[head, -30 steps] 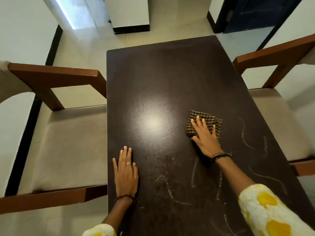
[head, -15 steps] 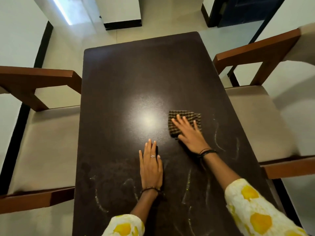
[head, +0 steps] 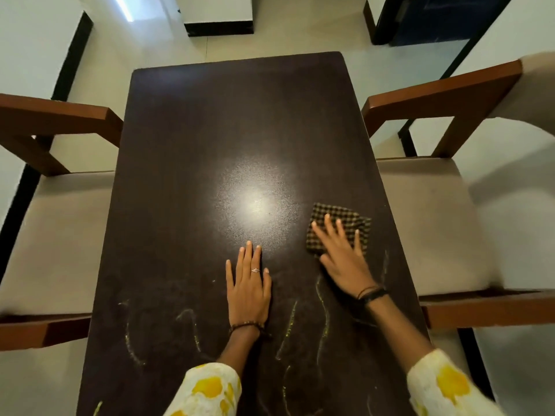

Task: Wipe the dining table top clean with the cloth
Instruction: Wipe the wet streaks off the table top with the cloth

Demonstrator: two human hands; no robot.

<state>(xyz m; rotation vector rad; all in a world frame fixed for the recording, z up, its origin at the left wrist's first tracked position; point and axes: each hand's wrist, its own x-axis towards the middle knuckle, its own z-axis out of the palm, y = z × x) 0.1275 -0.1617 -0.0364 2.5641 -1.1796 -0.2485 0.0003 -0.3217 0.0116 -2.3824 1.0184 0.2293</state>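
Head view is showing two sleeves (head: 207,388), white with yellow blotches, reaching over a dark brown table top (head: 192,139) with a matte, speckled finish and rounded far corners. Pale yellowish chalky streaks (head: 322,319) are curving across its near part. Left hand (head: 248,291) is lying flat on the bare surface, fingers straight and close together, gripping nothing. Right hand (head: 342,256) is pressing down with spread, straight fingers on the cloth (head: 333,216), a folded brown-and-cream checked square lying near the table's right edge. Beyond, a bright glare (head: 255,201) is shining mid-table. Wooden-armed chairs (head: 426,211) with beige cushioned seats are flanking both sides.
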